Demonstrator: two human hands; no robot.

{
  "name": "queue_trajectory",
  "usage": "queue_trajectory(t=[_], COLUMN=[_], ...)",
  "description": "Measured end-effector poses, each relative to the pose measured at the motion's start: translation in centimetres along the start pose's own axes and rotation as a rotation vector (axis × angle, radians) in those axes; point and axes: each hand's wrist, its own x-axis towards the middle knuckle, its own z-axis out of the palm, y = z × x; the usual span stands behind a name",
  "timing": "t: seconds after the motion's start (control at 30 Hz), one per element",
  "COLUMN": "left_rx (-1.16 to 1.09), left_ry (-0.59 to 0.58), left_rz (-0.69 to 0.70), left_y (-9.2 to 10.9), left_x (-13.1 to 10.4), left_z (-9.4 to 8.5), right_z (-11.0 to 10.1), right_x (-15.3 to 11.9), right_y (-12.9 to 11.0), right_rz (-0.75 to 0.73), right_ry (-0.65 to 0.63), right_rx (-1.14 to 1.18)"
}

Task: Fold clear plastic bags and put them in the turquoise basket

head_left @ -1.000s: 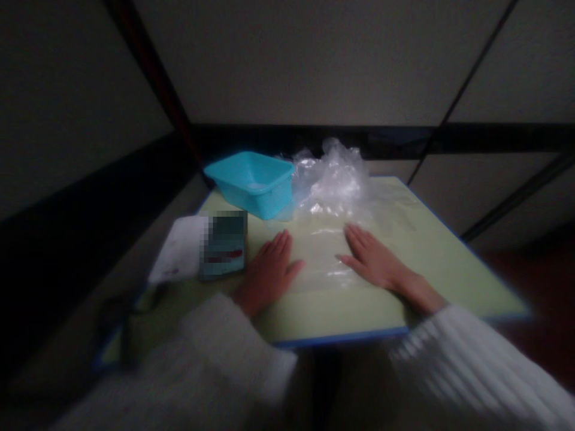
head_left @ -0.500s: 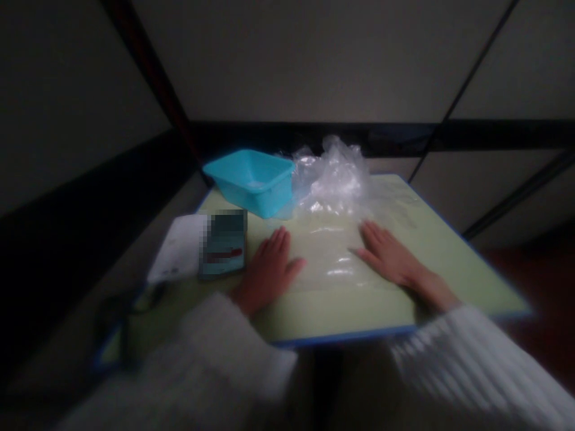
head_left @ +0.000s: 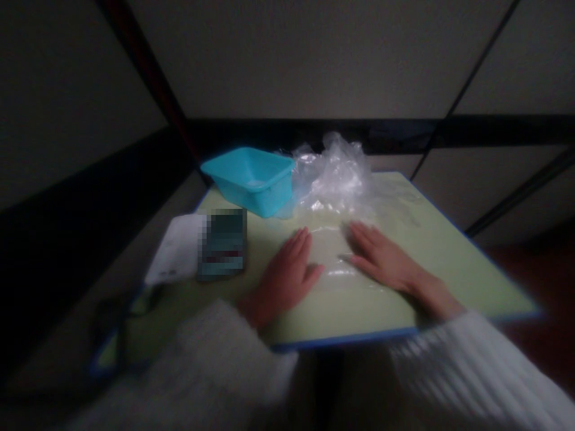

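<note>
Plastic sheet (head_left: 335, 257): already lies flat
Crumpled plastic (head_left: 339, 173): sits bunched behind, not flattened
Left hand (head_left: 285, 278): lies palm-down, thumb apart, grips nothing
Right hand (head_left: 384, 257): likewise

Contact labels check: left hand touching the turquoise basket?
Apart. The head view shows yellow-green tabletop between the left hand and the turquoise basket, which sits farther back.

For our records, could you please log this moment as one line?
left hand: open, on plastic | right hand: open, on plastic | basin: on table, beside plastic
</note>
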Motion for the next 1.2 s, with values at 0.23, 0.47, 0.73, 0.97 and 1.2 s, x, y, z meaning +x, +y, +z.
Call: queue_trajectory(t=[0.23, 0.47, 0.73, 0.97, 1.2], left_rx=[0.109, 0.178, 0.189, 0.188, 0.174], left_ry=[-0.092, -0.097, -0.098, -0.095, -0.084], left_rz=[0.010, 0.020, 0.025, 0.026, 0.017], left_y=[0.0, -0.1, -0.2, -0.1, 0.0], left_x=[-0.1, -0.3, -0.3, -0.2, -0.2], left_z=[0.6, 0.7, 0.8, 0.8, 0.6], right_z=[1.5, 2.4, 2.1, 1.9, 1.8], right_x=[0.1, -0.3, -1.1, -1.5, -2.0], right_y=[0.1, 0.9, 1.9, 2.4, 2.7], right_rz=[-0.036, 0.044, 0.184, 0.256, 0.286], right_ry=[-0.027, -0.010, -0.023, -0.028, -0.032], right_rx=[0.003, -0.033, -0.069, -0.093, -0.132])
